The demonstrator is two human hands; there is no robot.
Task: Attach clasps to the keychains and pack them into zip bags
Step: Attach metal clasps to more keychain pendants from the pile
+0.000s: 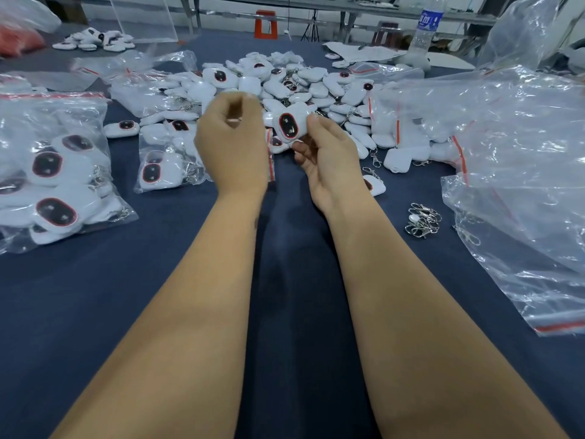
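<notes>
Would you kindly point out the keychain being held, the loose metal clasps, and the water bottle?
keychain (288, 125): head view, on its dark oval face.
metal clasps (423, 220): head view, middle of the pile.
water bottle (427, 23): head view, on its blue label.

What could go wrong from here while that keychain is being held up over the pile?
1. The right hand holds the keychain only by its edge; it could slip into the pile and get lost among the others.
2. The left hand is blurred and curled; whether it holds a clasp is unclear.
3. The loose clasps lie beside the empty zip bags, where a nudge could cover them.
</notes>
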